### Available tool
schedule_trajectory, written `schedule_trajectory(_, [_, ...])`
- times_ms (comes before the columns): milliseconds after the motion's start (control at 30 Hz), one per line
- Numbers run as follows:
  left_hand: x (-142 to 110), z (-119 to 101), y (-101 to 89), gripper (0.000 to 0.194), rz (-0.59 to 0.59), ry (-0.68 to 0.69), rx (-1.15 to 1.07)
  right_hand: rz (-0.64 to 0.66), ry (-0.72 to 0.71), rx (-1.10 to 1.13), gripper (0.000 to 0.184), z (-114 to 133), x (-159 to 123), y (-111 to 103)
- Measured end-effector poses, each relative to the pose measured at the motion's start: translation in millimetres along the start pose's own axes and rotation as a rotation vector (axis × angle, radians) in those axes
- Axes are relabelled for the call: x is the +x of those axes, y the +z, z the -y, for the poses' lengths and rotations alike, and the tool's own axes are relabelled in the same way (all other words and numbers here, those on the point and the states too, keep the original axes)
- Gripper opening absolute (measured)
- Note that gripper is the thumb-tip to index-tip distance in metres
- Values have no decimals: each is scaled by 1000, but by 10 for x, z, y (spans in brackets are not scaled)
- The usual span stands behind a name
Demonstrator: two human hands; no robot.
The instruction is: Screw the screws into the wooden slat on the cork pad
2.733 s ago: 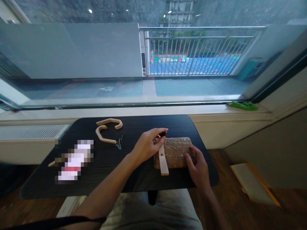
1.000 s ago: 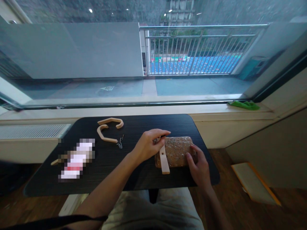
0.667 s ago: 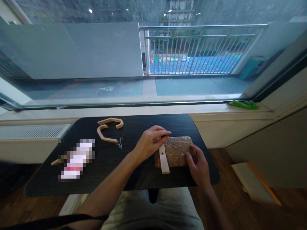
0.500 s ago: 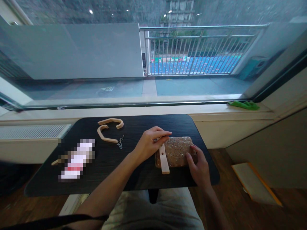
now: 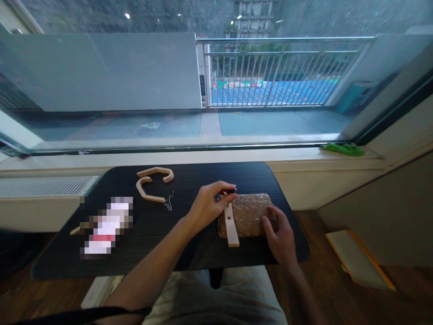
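Note:
A brown, speckled block [image 5: 252, 212] in shiny clear wrap lies on the right part of the dark table. Across its left end rests a flat pale wooden strip [image 5: 232, 230] with a round hole, its near end jutting past the block. My left hand [image 5: 211, 201] is at the strip's far end, thumb and forefinger curled together around something small and dark that I cannot make out. My right hand [image 5: 281, 230] grips the block's right end, thumb on top and fingers along the far side.
Two curved wooden hooks [image 5: 150, 197] lie at the table's back left, with several screws [image 5: 168, 201] beside them. A blurred-out white and red item [image 5: 106, 225] lies on the left over a wooden piece. A green cloth [image 5: 343, 149] rests on the windowsill beyond the table [image 5: 189, 171].
My left thumb and forefinger have shifted slightly, with a dark gap or object now showing between their tips. My right hand, the block and the strip stay in place.

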State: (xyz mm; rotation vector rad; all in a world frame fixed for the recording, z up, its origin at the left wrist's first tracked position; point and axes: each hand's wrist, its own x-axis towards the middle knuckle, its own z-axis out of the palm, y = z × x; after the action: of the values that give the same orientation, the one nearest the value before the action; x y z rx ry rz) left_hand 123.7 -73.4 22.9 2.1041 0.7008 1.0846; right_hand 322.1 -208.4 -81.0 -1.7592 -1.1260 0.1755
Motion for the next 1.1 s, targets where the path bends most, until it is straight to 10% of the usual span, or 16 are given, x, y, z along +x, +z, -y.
schedule_trajectory(1100, [1,-36,-9,23,26,-13,11,2,-7,15,38,-2,-1,14])
